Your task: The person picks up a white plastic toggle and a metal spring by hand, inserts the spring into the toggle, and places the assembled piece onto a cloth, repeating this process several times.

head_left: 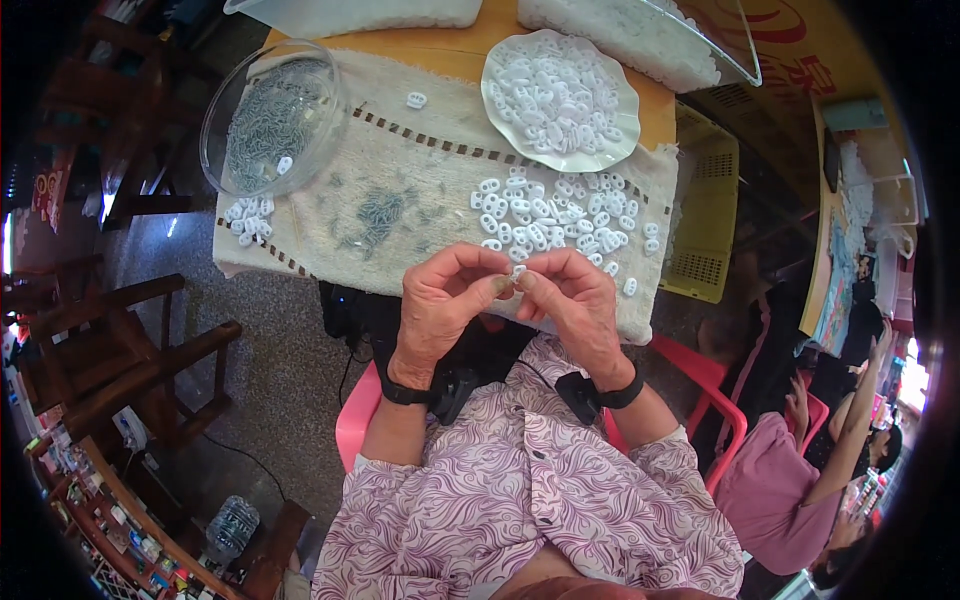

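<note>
My left hand (pixel 440 305) and my right hand (pixel 580 300) meet over the near edge of the cloth. Thumb and forefinger of each are pinched on one small white plastic piece (pixel 518 271), mostly hidden by the fingertips. Just beyond them lies a loose heap of small oval white pieces with two holes (pixel 537 237). On the cloth to the left is a scatter of tiny slender grey metal parts (pixel 380 215), too small to tell if screws or springs. More fill a clear round bowl (pixel 208 165), with one white piece on top.
A scalloped white plate (pixel 631 140) heaped with white pieces stands at the far right of the towel-like cloth (pixel 430 170). A small white cluster (pixel 248 220) lies near the bowl. Clear tubs (pixel 740 45) stand behind. A yellow crate (pixel 715 200) and another person (pixel 775 480) are at right.
</note>
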Demonstrator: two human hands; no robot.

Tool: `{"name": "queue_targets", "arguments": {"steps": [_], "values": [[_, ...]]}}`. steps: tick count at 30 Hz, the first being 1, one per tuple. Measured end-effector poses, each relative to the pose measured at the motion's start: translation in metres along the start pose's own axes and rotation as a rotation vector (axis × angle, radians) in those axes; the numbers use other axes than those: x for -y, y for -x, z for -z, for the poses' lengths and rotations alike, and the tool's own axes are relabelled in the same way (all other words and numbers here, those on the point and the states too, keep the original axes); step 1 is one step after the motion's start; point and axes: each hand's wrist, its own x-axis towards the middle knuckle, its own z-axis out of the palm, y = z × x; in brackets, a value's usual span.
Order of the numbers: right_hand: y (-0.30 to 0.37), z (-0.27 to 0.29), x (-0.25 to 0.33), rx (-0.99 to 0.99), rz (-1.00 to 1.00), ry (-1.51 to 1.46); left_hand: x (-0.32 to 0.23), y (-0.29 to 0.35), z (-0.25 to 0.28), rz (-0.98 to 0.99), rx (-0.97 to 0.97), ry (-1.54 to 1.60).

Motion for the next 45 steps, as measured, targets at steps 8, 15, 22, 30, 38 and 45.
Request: {"name": "queue_targets", "arguments": {"steps": [8, 15, 22, 30, 38, 45], "values": [[0.002, -0.002, -0.001, -0.014, 0.032, 0.044, 0.001, 0.0, -0.002, -0.018, -0.007, -0.015], [0.006, -0.005, -0.004, -0.021, 0.17, 0.171, -0.001, 0.004, -0.009, -0.041, -0.071, -0.06], [0.009, -0.007, -0.004, -0.044, 0.232, 0.231, 0.004, 0.006, -0.014, -0.112, -0.12, -0.123], [0.013, -0.007, -0.002, -0.087, 0.382, 0.428, 0.006, 0.007, -0.023, -0.223, -0.153, -0.225], [0.013, -0.007, 0.004, -0.095, 0.176, 0.084, 0.006, 0.005, -0.027, -0.169, -0.132, -0.064], [0.012, -0.009, 0.003, -0.109, 0.151, 0.047, 0.012, 0.001, -0.026, -0.238, -0.135, -0.144]]}}
